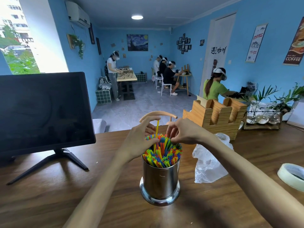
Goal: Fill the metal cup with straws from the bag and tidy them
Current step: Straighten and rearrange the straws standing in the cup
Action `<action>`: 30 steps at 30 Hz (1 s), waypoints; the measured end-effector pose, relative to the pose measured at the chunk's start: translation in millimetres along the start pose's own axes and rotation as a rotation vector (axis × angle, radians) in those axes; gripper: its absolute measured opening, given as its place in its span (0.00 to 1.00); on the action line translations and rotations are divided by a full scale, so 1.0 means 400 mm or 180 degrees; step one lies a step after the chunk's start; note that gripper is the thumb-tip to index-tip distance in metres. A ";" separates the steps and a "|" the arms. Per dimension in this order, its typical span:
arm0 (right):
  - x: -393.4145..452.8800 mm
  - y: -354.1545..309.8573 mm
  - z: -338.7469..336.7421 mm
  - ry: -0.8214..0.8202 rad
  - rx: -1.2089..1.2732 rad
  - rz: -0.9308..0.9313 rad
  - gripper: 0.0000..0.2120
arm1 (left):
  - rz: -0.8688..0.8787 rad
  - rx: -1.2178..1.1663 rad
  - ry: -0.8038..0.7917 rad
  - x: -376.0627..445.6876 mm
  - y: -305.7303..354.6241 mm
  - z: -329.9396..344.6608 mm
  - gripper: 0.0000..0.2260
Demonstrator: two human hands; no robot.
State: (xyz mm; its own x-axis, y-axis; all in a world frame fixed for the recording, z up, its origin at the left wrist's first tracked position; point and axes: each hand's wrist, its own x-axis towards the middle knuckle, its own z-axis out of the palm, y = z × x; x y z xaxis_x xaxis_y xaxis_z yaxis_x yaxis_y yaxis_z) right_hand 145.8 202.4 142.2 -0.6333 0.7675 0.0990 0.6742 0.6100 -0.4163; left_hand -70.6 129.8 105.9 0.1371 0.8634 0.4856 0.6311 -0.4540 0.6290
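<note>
A shiny metal cup [160,180] stands on the wooden table [65,186], packed with many colourful straws [164,155]. One yellow straw [157,129] sticks up well above the others. My left hand [141,137] pinches this yellow straw between thumb and index finger at the cup's far left rim. My right hand [182,131] hovers over the far right of the bundle with its fingers curled down onto the straw tips. A crumpled clear plastic bag [209,162] lies just right of the cup.
A dark monitor [42,112] on a stand occupies the table's left. A wooden holder [217,116] stands behind the bag, with plants [269,102] further right. A tape roll [292,176] lies at the right edge. A chair back [158,114] shows beyond the table.
</note>
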 end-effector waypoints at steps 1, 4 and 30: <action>0.001 0.000 0.000 -0.0046 0.0035 0.0022 0.09 | -0.0007 0.0016 -0.0008 -0.002 -0.002 0.000 0.34; 0.008 0.001 -0.004 -0.0174 0.0167 0.0058 0.07 | -0.0039 0.0053 0.0006 -0.007 -0.007 0.000 0.32; -0.034 -0.032 -0.066 0.0233 0.0131 -0.0024 0.04 | -0.0125 0.0368 -0.0437 -0.004 0.007 -0.008 0.28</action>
State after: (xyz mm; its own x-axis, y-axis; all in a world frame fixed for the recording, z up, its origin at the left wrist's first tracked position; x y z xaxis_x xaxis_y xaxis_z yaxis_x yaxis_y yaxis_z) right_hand 155.8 189.1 169.9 -0.6078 0.7762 0.1674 0.6524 0.6083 -0.4520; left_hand -71.4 126.3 108.9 0.2086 0.9055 0.3695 0.7206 -0.3978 0.5679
